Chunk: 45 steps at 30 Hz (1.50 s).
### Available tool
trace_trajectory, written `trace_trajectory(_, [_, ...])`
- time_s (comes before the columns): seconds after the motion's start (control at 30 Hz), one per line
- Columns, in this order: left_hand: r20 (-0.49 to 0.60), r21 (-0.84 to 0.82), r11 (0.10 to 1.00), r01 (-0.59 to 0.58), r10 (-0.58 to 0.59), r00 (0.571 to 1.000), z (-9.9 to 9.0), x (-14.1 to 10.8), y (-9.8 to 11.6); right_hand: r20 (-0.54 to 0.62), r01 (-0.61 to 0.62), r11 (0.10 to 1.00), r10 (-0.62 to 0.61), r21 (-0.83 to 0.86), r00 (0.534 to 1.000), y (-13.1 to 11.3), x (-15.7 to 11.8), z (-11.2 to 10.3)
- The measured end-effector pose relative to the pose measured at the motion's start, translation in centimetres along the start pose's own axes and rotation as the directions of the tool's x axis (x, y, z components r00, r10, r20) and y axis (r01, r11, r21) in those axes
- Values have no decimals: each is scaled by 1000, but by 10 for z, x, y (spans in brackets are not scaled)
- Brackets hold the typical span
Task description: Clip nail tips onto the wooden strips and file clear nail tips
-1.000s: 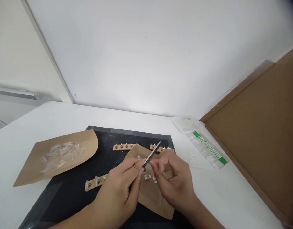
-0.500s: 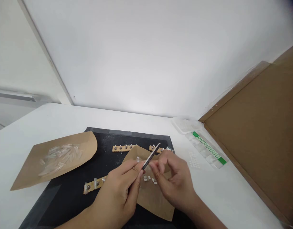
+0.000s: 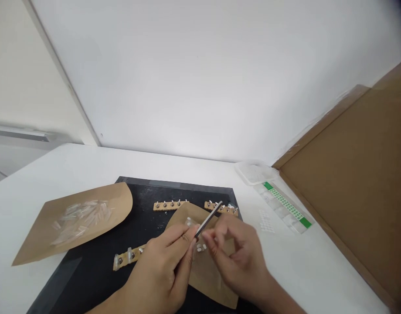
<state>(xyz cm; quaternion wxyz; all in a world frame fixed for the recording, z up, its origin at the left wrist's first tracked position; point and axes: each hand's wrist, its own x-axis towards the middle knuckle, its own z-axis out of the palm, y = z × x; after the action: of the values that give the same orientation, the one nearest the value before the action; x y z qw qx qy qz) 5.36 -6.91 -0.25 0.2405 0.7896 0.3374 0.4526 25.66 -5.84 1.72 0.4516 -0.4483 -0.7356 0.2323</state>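
Note:
My left hand (image 3: 168,261) pinches the lower end of a slim dark-and-light tool (image 3: 209,218), which points up to the right. Close beside it on the right, my right hand (image 3: 238,253) has its thumb and index finger pressed together; whatever is between them is too small to make out. Under both hands lies a brown paper piece (image 3: 213,288) with small white pellets (image 3: 201,247) on it. Behind the hands are a cardboard strip (image 3: 169,206) and a second strip (image 3: 231,210), both with metal studs and small white bits.
On the left, a brown paper tray (image 3: 118,196) holds clear tubes (image 3: 86,216). Another strip (image 3: 124,260) with clear tubes lies on the black mat (image 3: 89,279). A green-striped plastic case (image 3: 287,207) and a clear lid (image 3: 253,172) stand right, near a cardboard panel (image 3: 351,196).
The tool's tip has shifted slightly right and down, showing more of the right strip. My right fingertips have moved slightly down and left, covering some pellets.

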Motion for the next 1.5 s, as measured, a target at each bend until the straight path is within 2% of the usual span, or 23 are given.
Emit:
trace_trajectory(0.07, [3,6,1000,-6,6,1000,0,0,0,13,0,1000,0,7,1000,0,-1,0])
trace_trajectory(0.17, [3,13,1000,-10,10,1000,-1,0,0,-58,-25,1000,24,-16,998,1,-2,1])
trace_trajectory(0.3, [1,39,999,-37,37,999,-3,0,2,-6,15,999,-15,-50,1000,1,-2,0])
trace_trajectory(0.43, [2,49,998,-40,40,999,-4,1,4,-76,-12,997,7,-72,997,1,-2,1])
trace_trajectory(0.53, [10,69,996,-53,52,999,-4,1,4,-13,37,994,-39,-102,999,1,-2,2])
trace_trajectory(0.67, [12,80,996,-46,45,999,-4,2,4,-86,-24,996,16,-92,996,1,-1,1])
trace_trajectory(0.8, [8,80,995,-62,62,998,-5,2,5,-27,26,996,-28,-84,999,0,-1,1])
trace_trajectory(0.9, [5,70,996,-50,50,999,-5,2,4,-86,10,998,-16,-63,996,-1,-2,2])
trace_trajectory(1.03, [7,53,998,-44,43,999,-3,1,2,-25,46,994,-49,-103,998,0,-1,3])
trace_trajectory(1.13, [8,38,999,-18,18,1000,-4,1,0,-89,7,997,-13,-72,996,0,-1,4])
trace_trajectory(1.27, [22,29,999,-24,24,999,-7,1,-1,-18,107,988,-110,-114,994,-1,-1,6])
trace_trajectory(1.4, [20,8,1000,10,-10,1000,-9,2,-1,-50,63,992,-69,-111,996,2,-1,6])
trace_trajectory(1.5, [-20,68,998,8,-7,1000,-13,5,-1,-66,66,996,-70,-54,995,6,0,3])
